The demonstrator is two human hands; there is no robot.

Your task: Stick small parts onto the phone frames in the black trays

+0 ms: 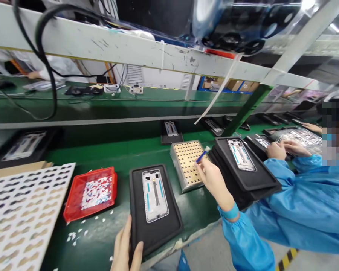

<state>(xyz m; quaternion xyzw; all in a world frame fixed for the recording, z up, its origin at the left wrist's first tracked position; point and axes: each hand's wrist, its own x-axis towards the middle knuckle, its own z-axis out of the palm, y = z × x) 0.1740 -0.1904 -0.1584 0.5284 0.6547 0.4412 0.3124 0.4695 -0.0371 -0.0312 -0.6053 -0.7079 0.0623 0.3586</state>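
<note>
While L hand (127,246) clamps black tray (154,205) edge | R hand (211,177) pinches blue pen (201,156) over perforated block (188,163)

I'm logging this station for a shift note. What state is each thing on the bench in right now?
left hand: gripping the near edge of the black tray
right hand: holding a blue tool over the perforated block
black tray: flat on the green belt, one phone frame seated in it
phone frame: lying open side up
red bin: open, holding small scraps
perforated block: lying flat on the belt
blue tool: tip down toward the block
</note>
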